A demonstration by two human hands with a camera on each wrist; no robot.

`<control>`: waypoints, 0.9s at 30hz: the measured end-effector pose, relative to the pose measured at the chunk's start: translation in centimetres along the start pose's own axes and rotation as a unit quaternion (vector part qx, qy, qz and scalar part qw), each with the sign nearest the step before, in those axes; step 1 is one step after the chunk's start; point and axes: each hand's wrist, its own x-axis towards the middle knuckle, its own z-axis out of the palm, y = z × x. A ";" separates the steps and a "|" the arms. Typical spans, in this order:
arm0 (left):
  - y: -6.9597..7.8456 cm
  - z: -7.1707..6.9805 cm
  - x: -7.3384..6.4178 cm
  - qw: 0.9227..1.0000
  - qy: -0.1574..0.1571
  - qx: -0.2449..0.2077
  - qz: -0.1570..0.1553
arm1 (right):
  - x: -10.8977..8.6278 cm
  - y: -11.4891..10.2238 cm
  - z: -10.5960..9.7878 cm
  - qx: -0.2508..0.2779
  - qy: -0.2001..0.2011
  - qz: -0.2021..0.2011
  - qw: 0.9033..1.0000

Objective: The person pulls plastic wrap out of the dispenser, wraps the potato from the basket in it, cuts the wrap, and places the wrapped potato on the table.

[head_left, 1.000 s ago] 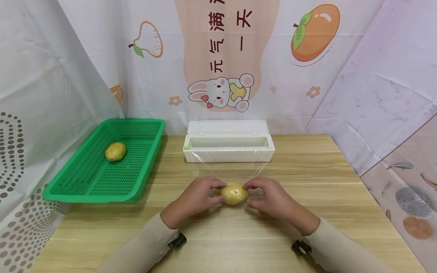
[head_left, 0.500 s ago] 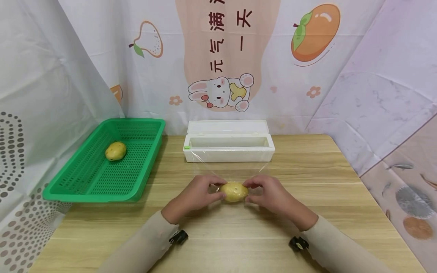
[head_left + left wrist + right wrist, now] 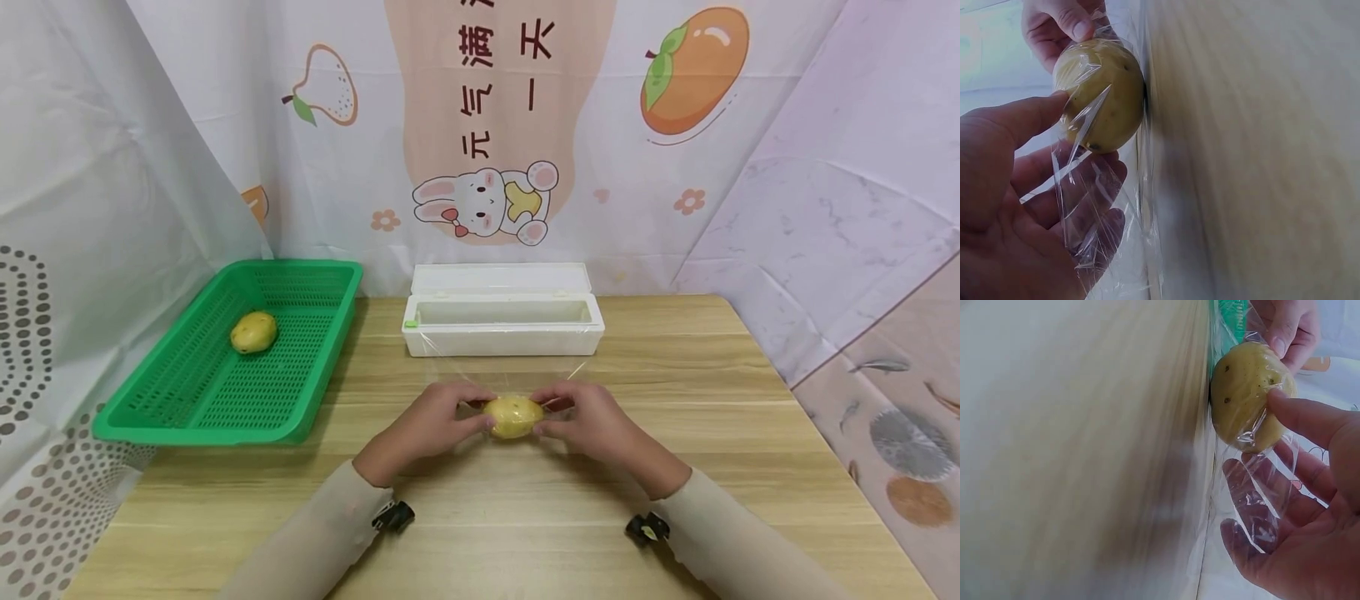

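Note:
A yellow potato [image 3: 513, 417] wrapped in clear cling film lies on the table between both hands. My left hand [image 3: 438, 423] grips its left end, the thumb on the near side and the fingers behind. At the other end my right hand [image 3: 588, 419] holds it the same way. Loose film [image 3: 1088, 212] hangs crumpled past the potato over the left fingers, and more film [image 3: 1266, 506] covers the right fingers in the right wrist view. The sheet runs back from the potato to a white film dispenser box [image 3: 502, 342], whose lid stands raised.
A green plastic basket [image 3: 311, 375] stands at the left of the wooden table [image 3: 510, 533], with one unwrapped potato [image 3: 253, 332] inside. A green slider [image 3: 410, 324] sits at the box's left front. A printed curtain [image 3: 337, 200] hangs behind the table.
The potato has rolled slightly away from me, toward the box, turning in its film. Both hands have moved along with it, keeping hold of its ends.

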 end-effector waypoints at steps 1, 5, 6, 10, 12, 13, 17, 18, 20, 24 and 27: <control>-0.1 0.0 0.0 1.000 -0.002 -0.001 -0.002 | 0.1 0.0 0.0 0.001 -0.001 0.001 1.000; -0.3 0.2 0.1 1.000 -0.012 -0.011 -0.007 | 0.2 0.2 0.0 0.003 -0.007 0.006 1.000; -0.4 0.1 0.2 1.000 -0.014 -0.014 -0.007 | 0.3 0.2 0.0 0.003 -0.008 0.008 1.000; -0.4 0.0 0.4 0.999 -0.024 -0.022 -0.007 | 0.5 0.6 -0.1 0.009 -0.014 0.014 1.000; -0.4 0.0 0.6 0.999 -0.028 -0.024 -0.002 | 0.6 0.8 -0.2 0.013 -0.020 0.019 1.000; -0.5 0.0 0.6 0.999 -0.030 -0.024 0.001 | 0.6 0.9 -0.2 0.016 -0.023 0.021 0.999; -0.6 -0.2 0.9 0.999 -0.030 -0.015 0.006 | 1.0 1.2 -0.6 0.023 -0.038 0.025 0.999; -0.6 -0.2 0.9 1.000 -0.029 -0.009 0.006 | 1.1 1.2 -0.7 0.024 -0.042 0.023 0.999; -0.5 -0.4 1.0 1.000 -0.027 -0.001 0.005 | 1.3 1.1 -1.0 0.026 -0.049 0.019 0.998; -0.4 -0.6 1.1 1.000 -0.026 0.014 0.003 | 1.7 1.1 -1.3 0.023 -0.061 0.016 0.998; -0.3 -0.7 1.3 0.999 -0.029 0.020 0.000 | 2.0 1.1 -1.4 0.019 -0.067 0.020 0.997</control>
